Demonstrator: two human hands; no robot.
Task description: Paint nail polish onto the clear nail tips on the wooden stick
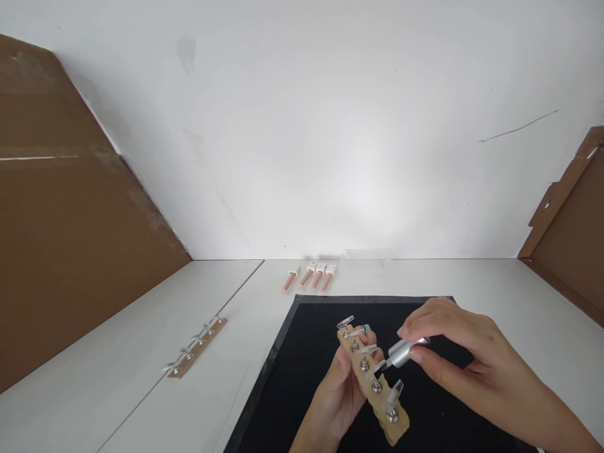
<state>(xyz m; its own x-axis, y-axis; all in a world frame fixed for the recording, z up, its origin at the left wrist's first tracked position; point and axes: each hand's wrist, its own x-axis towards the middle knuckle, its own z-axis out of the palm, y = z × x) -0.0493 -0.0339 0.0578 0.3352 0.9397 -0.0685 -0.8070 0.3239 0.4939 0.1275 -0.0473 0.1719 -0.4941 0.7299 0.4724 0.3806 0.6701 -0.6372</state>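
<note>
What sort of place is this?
Probably a nail-polish practice station on a white table: the left hand holds a wooden strip of clear nail-like tips, the right hand holds a silver-handled brush at one, above a black mat.

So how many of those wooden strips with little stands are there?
2. One wooden strip is in the left hand; the other strip lies on the white table, left of the black mat in the picture. I see no others; some could be hidden.
</note>
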